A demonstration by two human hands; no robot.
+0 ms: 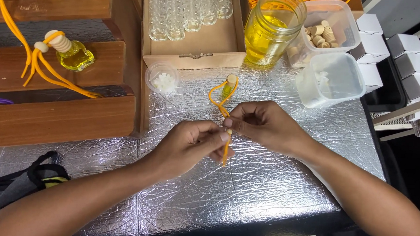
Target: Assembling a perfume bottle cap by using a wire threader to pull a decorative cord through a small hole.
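Both hands meet over the middle of the silver foil surface (263, 191): the left hand (187, 145) and right hand (261, 125) each pinch the orange cord (218, 102) between fingertips. Its loop runs up to a small yellow bottle (229, 87) lying just beyond them. White square boxes (371, 45) stack along the right edge, beside two clear plastic tubs (332, 78)

Glass jar (273, 28) of yellow liquid at table's far edge. Clear tub of wooden caps (324, 31) beside it; another clear tub (334, 78) nearer. Cardboard tray of empty vials (191, 11). White boxes (387, 55) at right edge. Small cup (162, 78) holding white stoppers.
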